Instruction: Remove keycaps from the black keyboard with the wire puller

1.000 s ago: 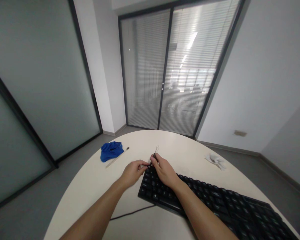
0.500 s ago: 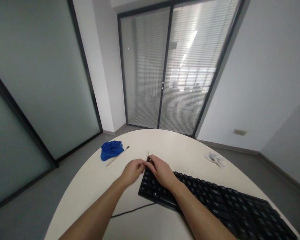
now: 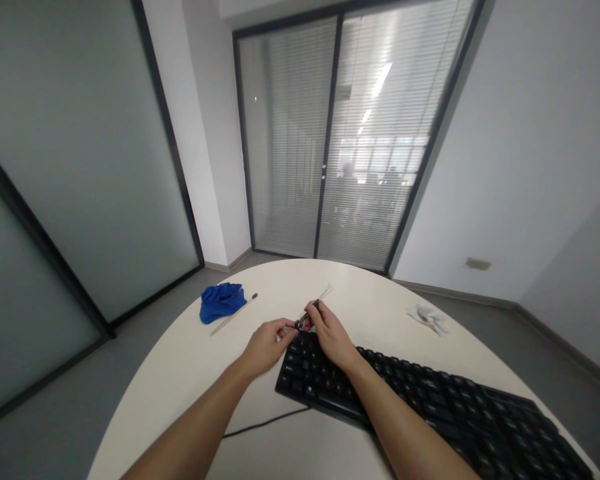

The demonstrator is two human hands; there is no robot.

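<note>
A black keyboard (image 3: 430, 393) lies slanted across the table, its far left corner under my hands. My right hand (image 3: 330, 337) is closed on what looks like a wire keycap puller (image 3: 309, 314), a slim dark tool whose thin wire loops (image 3: 326, 291) point away to the upper right. My left hand (image 3: 267, 343) pinches the tool's near dark end between thumb and index finger, just above the keyboard corner. The tool's middle is partly hidden by my right fingers. Whether a loose keycap sits in the left pinch is too small to tell.
On the pale round table (image 3: 180, 373), a crumpled blue cloth (image 3: 221, 301) lies at the left beside a thin brush (image 3: 234, 313). A crumpled white cloth (image 3: 429, 318) is at the right. The keyboard's black cable (image 3: 265, 423) runs left near the front. Glass doors stand behind.
My right hand has shifted slightly right and turned, swinging the wire loops from upright to the upper right. More of the tool shows between my hands. My left hand has barely moved.
</note>
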